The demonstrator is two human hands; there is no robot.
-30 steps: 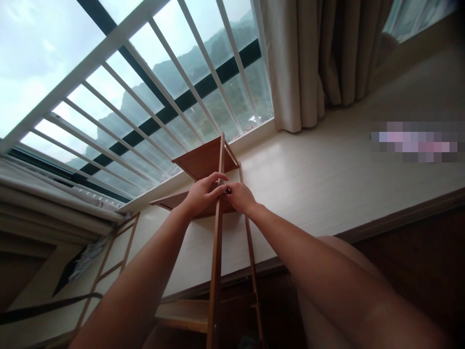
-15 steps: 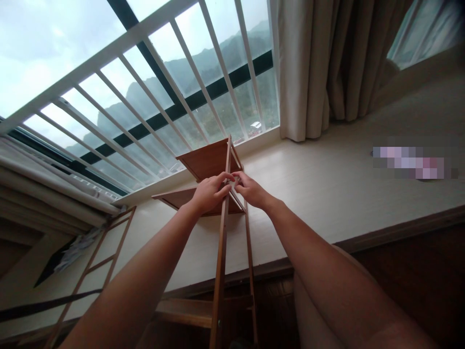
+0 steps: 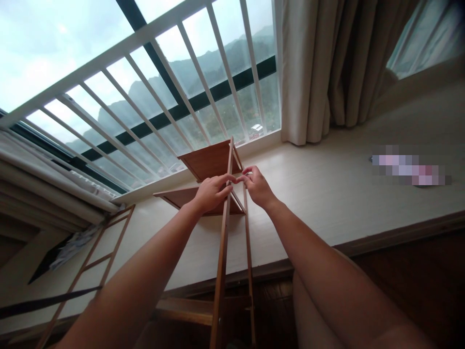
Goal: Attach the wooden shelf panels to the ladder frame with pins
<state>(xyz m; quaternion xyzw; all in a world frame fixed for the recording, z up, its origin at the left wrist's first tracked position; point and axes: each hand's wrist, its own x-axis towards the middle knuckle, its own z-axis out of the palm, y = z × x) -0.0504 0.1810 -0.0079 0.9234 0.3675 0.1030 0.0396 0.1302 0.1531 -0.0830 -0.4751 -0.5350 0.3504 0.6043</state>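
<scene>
Pale ledge (image 3: 308, 184) backs the brown wooden rack (image 3: 209, 157), whose near post (image 3: 221, 261) sits in the left hand's (image 3: 210, 195) grip, closed on it. Beside it, the right hand's (image 3: 257, 188) grip curls loosely; whether it pinches anything small, I cannot tell. Best to brace the post firmly, leaving the right fingertips square access

Right hand (image 3: 257, 188) (fingers looser) farther from the wooden post (image 3: 222, 257)
</scene>
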